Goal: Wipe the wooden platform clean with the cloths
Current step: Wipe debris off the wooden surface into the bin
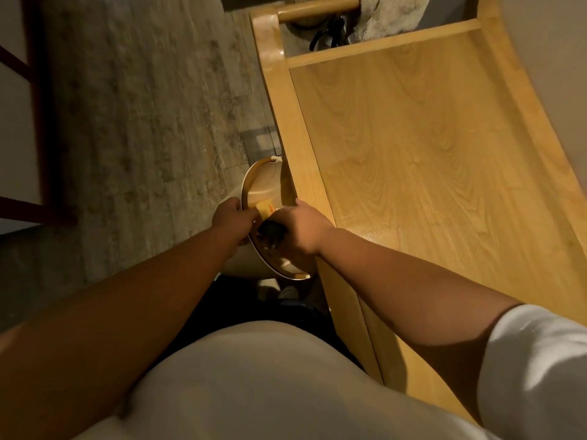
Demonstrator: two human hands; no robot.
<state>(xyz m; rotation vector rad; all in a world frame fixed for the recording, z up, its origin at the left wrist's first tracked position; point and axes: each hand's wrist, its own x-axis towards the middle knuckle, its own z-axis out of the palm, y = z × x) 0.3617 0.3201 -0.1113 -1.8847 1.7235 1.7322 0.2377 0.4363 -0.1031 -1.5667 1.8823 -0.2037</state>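
Over the bucket (254,182) beside the platform (428,160), we clench both hands (230,214) (300,228) on the cloth (271,231), apparently wringing it there to catch drips.

Pale bucket (263,182) on grey stone-look floor (143,122).

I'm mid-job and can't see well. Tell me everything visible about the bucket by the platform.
The bucket is round, pale, plastic-looking, with a thin light rim and handle lugs at its far and near edges. It stands upright on the floor, right against the wooden platform. Both hands reach into its mouth: the left hand at the rim, the right hand gripping a dark wadded cloth. A yellowish piece shows inside. Contents beyond these are unclear.
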